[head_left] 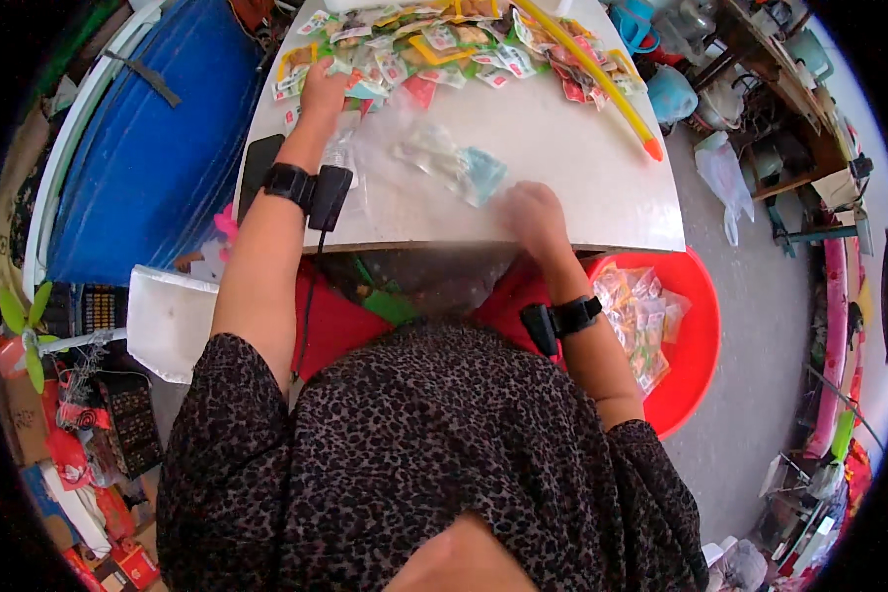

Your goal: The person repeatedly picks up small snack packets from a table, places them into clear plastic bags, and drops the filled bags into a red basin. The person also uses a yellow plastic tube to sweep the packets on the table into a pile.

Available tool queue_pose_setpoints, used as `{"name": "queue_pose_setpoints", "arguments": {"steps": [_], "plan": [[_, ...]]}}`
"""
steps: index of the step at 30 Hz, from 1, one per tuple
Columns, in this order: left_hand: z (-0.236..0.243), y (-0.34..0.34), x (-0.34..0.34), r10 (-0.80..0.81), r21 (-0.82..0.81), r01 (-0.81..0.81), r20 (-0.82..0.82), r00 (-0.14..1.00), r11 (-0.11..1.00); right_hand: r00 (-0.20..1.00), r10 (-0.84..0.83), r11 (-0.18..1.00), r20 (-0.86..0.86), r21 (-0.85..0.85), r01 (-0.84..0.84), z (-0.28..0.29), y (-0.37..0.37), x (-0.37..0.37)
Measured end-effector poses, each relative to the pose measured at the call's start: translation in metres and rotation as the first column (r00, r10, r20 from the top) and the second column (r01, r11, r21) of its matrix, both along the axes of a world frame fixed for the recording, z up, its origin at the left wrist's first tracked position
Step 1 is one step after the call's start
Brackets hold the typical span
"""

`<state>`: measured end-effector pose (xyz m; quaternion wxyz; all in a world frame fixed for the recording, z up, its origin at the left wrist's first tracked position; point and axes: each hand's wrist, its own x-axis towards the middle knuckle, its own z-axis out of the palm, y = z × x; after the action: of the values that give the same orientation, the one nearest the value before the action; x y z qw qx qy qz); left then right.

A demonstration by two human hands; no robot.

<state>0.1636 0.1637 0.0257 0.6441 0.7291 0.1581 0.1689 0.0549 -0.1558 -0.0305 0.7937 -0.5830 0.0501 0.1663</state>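
At the left end of a pile of small, colourful food packets point(434, 47), my left hand point(323, 97) has its fingers closed at the edge of a packet. The fingertips are partly lost among the wrappers. My right hand point(536, 222) is over the table's near edge, its fingers curled in and smeared by motion, so I cannot make out a grip. Just left of it lies a clear plastic bag point(429, 156), partly blurred, with a pale blue packet point(483, 175) at its near end.
The white table point(602, 197) bears a yellow tube with an orange tip point(612, 91) on its right. A dark phone-like slab point(259, 166) rests at the left edge. Right of my knees stands a red basin point(699, 340) holding clear bagged packets point(644, 316). A white foam box point(171, 321) is at lower left.
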Motion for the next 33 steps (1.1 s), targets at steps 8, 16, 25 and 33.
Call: {"name": "queue_pose_setpoints", "arguments": {"steps": [8, 16, 25, 33], "plan": [[0.028, -0.071, -0.087, -0.084, 0.202, 0.047, 0.175, 0.981, 0.978, 0.551, 0.350, 0.736, 0.757, -0.586, 0.339, 0.034, 0.020, -0.014], [0.012, -0.161, -0.142, -0.339, 0.344, 0.234, 0.288, 0.895, 0.909, 0.642, 0.430, 0.626, 0.635, -0.722, 0.295, 0.082, 0.054, -0.030], [-0.025, -0.143, -0.154, -0.546, 0.432, 0.466, 0.076, 0.834, 0.772, 0.908, -0.119, 0.971, 0.402, -0.145, 0.192, 0.016, -0.018, -0.009], [-0.026, -0.123, -0.149, -0.443, 0.768, 0.244, 0.059, 0.895, 0.593, 0.995, -0.078, 0.958, 0.055, 0.282, 0.059, 0.031, -0.037, -0.013]]}}
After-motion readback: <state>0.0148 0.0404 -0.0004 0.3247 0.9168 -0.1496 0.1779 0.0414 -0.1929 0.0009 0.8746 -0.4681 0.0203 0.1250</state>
